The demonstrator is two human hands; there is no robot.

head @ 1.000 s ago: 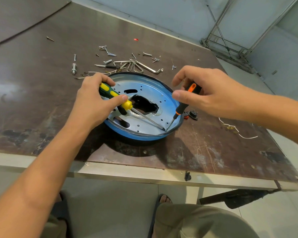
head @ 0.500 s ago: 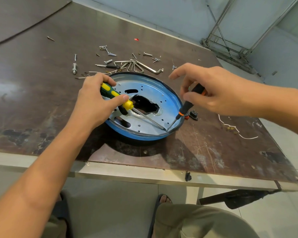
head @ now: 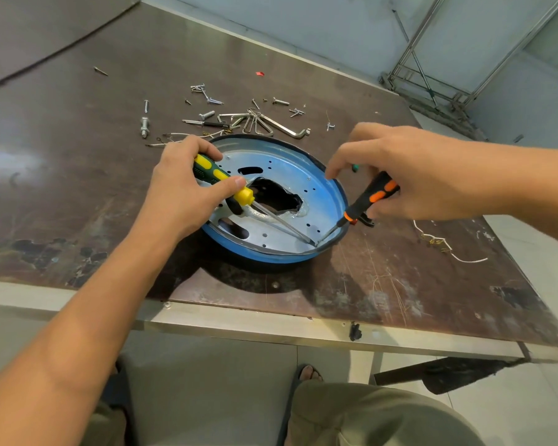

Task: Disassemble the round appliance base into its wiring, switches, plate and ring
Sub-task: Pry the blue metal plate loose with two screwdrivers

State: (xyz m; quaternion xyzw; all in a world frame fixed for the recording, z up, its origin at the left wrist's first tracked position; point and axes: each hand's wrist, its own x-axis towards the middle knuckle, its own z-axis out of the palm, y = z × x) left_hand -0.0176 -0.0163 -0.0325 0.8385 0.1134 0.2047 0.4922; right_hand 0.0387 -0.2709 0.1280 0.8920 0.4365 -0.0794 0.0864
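The left hand (head: pixel 181 194) is gripping a yellow-green screwdriver (head: pixel 221 180), its shaft pointing right across the round appliance base (head: pixel 258 256), which is lying open-side up on the tabletop (head: pixel 78 156). The right hand (head: pixel 416 175) is pinching a black-orange screwdriver (head: pixel 371 201) slanting down-left, both tips meeting at the rim.

Round blue-rimmed appliance base (head: pixel 273 252), inner metal plate (head: pixel 281 175) up, near table's front edge.

We held two screwdrivers, left hand (head: pixel 181 194) and right hand (head: pixel 413 175), tips meeting inside the round base (head: pixel 271 252) rim.
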